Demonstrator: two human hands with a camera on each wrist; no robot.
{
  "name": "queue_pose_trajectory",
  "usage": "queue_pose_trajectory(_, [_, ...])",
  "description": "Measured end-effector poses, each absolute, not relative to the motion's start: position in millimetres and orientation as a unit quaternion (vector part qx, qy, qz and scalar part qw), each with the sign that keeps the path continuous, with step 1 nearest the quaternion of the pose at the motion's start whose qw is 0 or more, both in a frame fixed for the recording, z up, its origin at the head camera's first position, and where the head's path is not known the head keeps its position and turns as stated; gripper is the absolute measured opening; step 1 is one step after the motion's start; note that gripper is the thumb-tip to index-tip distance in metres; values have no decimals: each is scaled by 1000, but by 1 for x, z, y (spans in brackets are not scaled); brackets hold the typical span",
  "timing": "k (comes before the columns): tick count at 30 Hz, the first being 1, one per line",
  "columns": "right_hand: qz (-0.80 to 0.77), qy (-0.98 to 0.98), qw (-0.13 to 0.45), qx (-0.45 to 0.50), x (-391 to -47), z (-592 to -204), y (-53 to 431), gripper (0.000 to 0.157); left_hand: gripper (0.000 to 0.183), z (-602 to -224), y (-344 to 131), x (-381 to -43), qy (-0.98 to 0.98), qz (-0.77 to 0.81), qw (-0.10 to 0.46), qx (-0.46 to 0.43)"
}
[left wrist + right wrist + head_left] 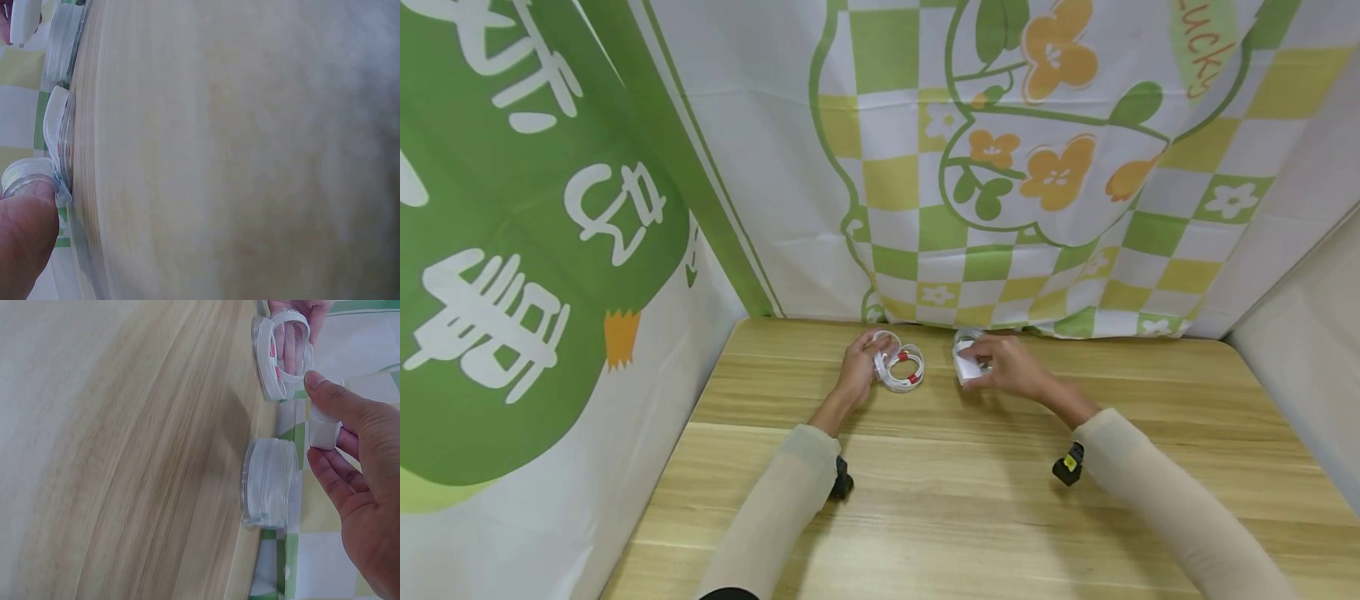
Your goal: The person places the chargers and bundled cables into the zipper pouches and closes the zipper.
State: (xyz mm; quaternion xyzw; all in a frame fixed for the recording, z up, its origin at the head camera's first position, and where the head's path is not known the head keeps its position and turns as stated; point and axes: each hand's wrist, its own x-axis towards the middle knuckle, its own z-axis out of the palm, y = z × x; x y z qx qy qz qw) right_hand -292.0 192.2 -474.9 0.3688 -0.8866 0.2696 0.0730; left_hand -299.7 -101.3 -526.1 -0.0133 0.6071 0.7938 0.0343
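At the back of the table, my left hand [855, 371] grips the raised lid of a round clear case [917, 379]. A coiled white cable [904, 382] with red bands lies in that case. In the left wrist view the thumb [28, 225] presses on the lid [28, 172]. To its right, my right hand [1011, 367] pinches a small white block [967, 368], like a charger plug, between thumb and fingertips. Just below the block, in the right wrist view, a second round clear case [270, 481] with something white inside sits on the table.
The wooden table [925, 500] ends at a hanging cloth [887, 200] with green and yellow checks, close behind both cases. Another cloth with white lettering [512, 208] hangs at the left. A pale wall or sheet [1307, 333] borders the right side.
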Motion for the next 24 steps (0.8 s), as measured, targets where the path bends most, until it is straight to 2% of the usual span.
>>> queue_pose_trajectory(24, [254,-878,91,394,-301,-483,152,54,39,-526,-101,-301,601,799,39,-13])
